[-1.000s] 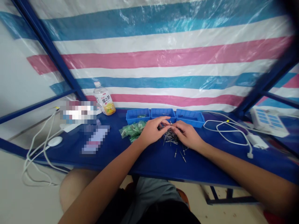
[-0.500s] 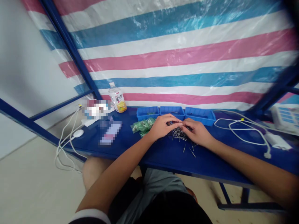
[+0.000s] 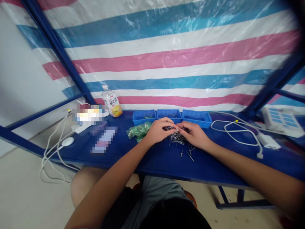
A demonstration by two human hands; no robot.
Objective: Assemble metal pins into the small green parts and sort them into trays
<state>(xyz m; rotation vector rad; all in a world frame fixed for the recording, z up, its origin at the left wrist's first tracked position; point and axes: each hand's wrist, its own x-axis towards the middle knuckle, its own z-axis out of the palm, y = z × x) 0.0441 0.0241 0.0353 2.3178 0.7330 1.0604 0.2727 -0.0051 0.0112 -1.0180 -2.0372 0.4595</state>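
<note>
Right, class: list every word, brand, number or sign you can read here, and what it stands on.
"果之茶": on the bottle.
Smaller print on its label: too small to read.
Pixelated pile and pixelated flat item: blurred out.
White unit, far right: nothing legible.

The blue table (image 3: 164, 165) carries metal pins (image 3: 176, 138) beneath the hands (image 3: 158, 132), green packets (image 3: 137, 131) left of them, blue bins (image 3: 197, 123) just beyond.
</note>
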